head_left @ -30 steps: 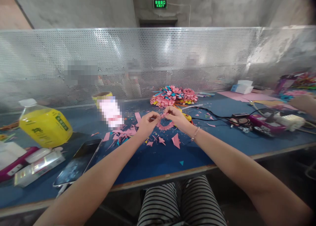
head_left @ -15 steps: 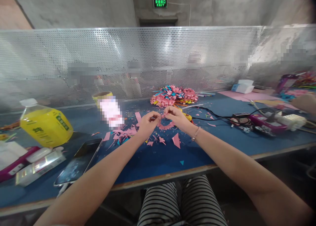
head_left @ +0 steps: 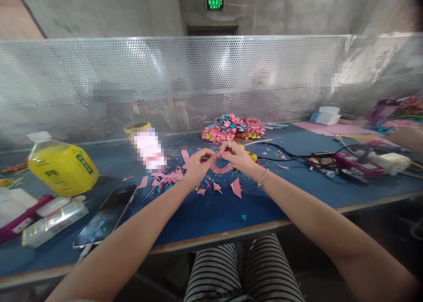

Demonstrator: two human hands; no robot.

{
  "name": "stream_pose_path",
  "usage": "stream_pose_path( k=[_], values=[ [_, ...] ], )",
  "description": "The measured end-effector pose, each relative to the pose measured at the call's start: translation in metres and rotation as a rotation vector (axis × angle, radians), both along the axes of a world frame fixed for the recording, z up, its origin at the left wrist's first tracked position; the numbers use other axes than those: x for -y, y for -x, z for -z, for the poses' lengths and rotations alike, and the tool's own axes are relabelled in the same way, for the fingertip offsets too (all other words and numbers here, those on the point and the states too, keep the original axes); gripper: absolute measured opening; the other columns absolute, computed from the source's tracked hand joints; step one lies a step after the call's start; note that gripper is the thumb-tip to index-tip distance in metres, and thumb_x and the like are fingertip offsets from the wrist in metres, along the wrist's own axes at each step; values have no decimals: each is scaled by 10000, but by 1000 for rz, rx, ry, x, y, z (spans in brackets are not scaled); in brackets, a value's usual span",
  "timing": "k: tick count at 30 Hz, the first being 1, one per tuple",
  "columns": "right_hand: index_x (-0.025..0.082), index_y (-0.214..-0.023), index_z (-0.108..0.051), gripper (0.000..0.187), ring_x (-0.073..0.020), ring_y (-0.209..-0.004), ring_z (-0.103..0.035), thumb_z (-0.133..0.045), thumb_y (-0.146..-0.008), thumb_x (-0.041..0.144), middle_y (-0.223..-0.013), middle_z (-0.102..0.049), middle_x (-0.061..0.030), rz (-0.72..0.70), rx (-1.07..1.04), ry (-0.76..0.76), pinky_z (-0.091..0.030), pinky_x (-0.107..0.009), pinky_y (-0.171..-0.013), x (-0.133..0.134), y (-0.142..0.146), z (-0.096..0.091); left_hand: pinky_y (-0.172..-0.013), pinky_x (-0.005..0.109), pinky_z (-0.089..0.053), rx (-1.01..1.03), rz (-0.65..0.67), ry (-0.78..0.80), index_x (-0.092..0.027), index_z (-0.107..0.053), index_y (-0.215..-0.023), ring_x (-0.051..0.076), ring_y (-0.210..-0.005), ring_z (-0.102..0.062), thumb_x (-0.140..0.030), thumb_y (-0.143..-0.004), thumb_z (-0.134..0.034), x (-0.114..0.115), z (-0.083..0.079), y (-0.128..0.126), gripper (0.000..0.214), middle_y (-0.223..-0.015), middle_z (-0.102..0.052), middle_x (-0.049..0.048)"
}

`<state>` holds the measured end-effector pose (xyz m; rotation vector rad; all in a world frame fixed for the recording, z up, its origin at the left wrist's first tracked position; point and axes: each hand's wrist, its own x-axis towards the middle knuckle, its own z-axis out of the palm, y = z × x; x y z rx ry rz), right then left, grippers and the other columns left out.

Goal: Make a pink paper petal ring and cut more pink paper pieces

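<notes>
Mid-frame, the left hand (head_left: 198, 162) and right hand (head_left: 236, 156) each pinch one end of a curved pink paper strip (head_left: 222, 168) just above the blue table (head_left: 211, 214); a light pinch near the ends, judging by the thin paper, should avoid tearing.

- The pink paper strip (head_left: 220, 166) that you pinch between your left hand (head_left: 198, 163) and right hand (head_left: 236, 156) is thin, matt paper with a rough, fringed edge.
- The scraps (head_left: 236, 187) around your hands are the same matt pink paper.
- Your table (head_left: 211, 209) has a matt blue top and a bare front edge that looks like wood.
- The screen (head_left: 211, 73) behind it is perforated sheet metal, silvery and shiny.
- The bottle (head_left: 61, 167) on your left is clear, glossy plastic.
- The phone (head_left: 105, 216) near it has a glossy, reflective face.
- Your trousers (head_left: 241, 271) are matt striped cloth.
</notes>
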<state>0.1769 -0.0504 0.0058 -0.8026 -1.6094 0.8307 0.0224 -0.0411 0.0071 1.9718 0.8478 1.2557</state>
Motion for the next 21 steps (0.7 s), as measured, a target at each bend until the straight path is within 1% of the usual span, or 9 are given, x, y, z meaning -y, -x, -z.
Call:
stream_pose_path(
  k=[9, 11, 13, 15, 17, 19, 21],
  values=[
    [184, -670, -425, 112, -90, -620, -409, -515, -662, 250, -683, -430, 27, 4, 31, 12, -348, -246, -596, -2, 1, 1, -577, 238, -404, 15, -1, 7, -168, -561, -672, 119, -615, -499, -223, -695, -532, -2, 1, 0, 67, -645, -535, -1],
    [185, -699, -431, 117, -96, -644, -420, -519, -662, 253, -705, -437, 21, 12, 50, 6, -353, -247, -603, -3, 0, 2, -581, 238, -400, 24, -3, 16, -169, -563, -669, 118, -615, -497, -232, -694, -536, -3, 1, 0, 73, -641, -534, -4],
    [187, -762, -443, 146, -112, -713, -444, -524, -652, 238, -766, -459, 5, 50, 67, -30, -370, -256, -638, -4, -2, 3, -592, 238, -394, 49, -17, 27, -170, -565, -660, 116, -620, -496, -240, -690, -549, -4, 2, 0, 78, -640, -539, -6],
    [194, -824, -449, 195, -130, -799, -459, -522, -644, 215, -841, -479, -13, 121, 92, -92, -386, -276, -700, -6, -5, 4, -601, 237, -387, 98, -43, 41, -169, -566, -647, 111, -616, -490, -248, -679, -570, -6, 4, 1, 85, -633, -542, -10],
    [199, -843, -451, 194, -145, -860, -463, -508, -658, 208, -885, -491, -27, 197, 125, -132, -392, -299, -750, -7, -8, 5, -590, 236, -378, 158, -58, 82, -170, -565, -642, 101, -585, -475, -260, -673, -583, -9, 6, 1, 98, -599, -532, -19],
    [201, -840, -455, 173, -157, -886, -470, -499, -674, 224, -907, -498, -36, 254, 143, -124, -400, -317, -767, -9, -10, 6, -569, 232, -370, 222, -61, 149, -169, -563, -640, 90, -548, -457, -263, -669, -587, -11, 7, 0, 101, -563, -515, -29],
    [200, -840, -459, 179, -162, -871, -484, -503, -672, 242, -917, -500, -41, 272, 135, -80, -413, -319, -746, -10, -10, 7, -555, 227, -368, 296, -60, 221, -167, -562, -636, 80, -528, -445, -250, -651, -598, -13, 8, 0, 92, -562, -509, -35]
  ],
)
